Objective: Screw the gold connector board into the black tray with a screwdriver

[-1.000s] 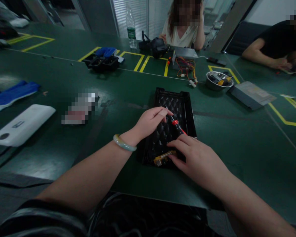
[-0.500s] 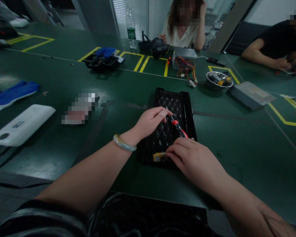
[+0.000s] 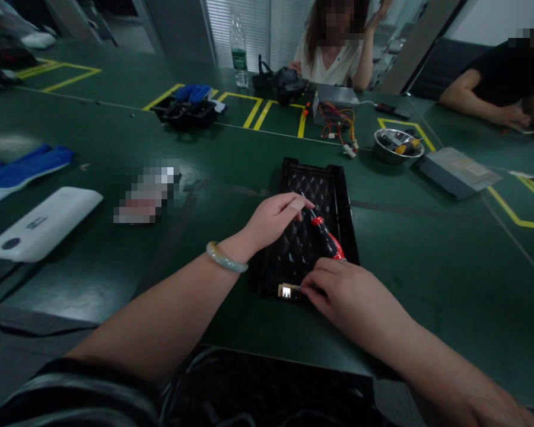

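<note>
A black quilted tray [image 3: 314,178] lies on the green table in front of me. My left hand [image 3: 273,219], with a pale bangle on the wrist, rests with curled fingers on the tray, fingertips by the shaft of a red-handled screwdriver [image 3: 327,237]. My right hand [image 3: 345,290] is closed around the screwdriver's handle, and its fingertips pinch a small yellow circuit board [image 3: 287,291] at the tray's near edge.
A white device [image 3: 40,222] with a black cable lies at the left, with blue cloth [image 3: 24,169] behind it. Farther back are black bins [image 3: 184,112], a water bottle [image 3: 237,50], coloured wires [image 3: 336,121], a steel bowl [image 3: 396,145] and a grey box [image 3: 458,170]. Two people sit opposite.
My right hand has drawn back toward me, taking the small board toward the tray's near edge and tilting it. More of the screwdriver's red handle shows. The left hand has stayed put.
</note>
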